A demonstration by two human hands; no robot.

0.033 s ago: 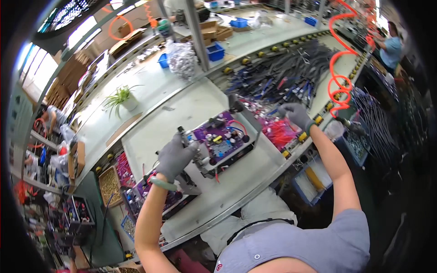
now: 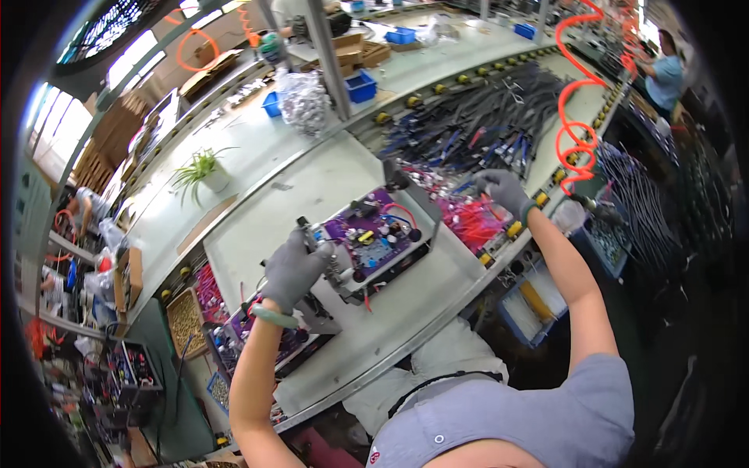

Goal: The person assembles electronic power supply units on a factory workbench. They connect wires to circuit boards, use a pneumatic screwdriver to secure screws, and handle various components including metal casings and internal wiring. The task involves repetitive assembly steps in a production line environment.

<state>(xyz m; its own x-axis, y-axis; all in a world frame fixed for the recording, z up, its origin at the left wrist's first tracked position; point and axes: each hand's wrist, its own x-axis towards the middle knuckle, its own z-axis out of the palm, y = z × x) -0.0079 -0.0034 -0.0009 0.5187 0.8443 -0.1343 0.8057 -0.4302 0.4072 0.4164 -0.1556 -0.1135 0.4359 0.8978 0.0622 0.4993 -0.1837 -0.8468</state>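
In the middle of the workbench lies a metal casing (image 2: pixel 427 209) with a purple circuit board (image 2: pixel 374 248) full of small components in it. My gloved left hand (image 2: pixel 295 271) has its fingers curled round the upright metal end of this casing, on its left side. My gloved right hand (image 2: pixel 505 192) is over the far edge of a pile of red wire pieces (image 2: pixel 471 225), its fingers bent together. Whatever the right fingertips hold is hidden. A second casing with a purple board (image 2: pixel 290 342) sits beneath and beside my left forearm, partly covered by it.
A heap of black cables (image 2: pixel 484 117) lies beyond the red pile. Coiled orange air hose (image 2: pixel 573 132) hangs at the right. A box of brass-coloured small parts (image 2: pixel 185 321) stands at the left, a potted plant (image 2: pixel 214 179) at the back, a blue bin (image 2: pixel 533 334) below the bench edge.
The whole view has shifted slightly. My right hand has turned a little over the red pile, while the left keeps its place on the casing.
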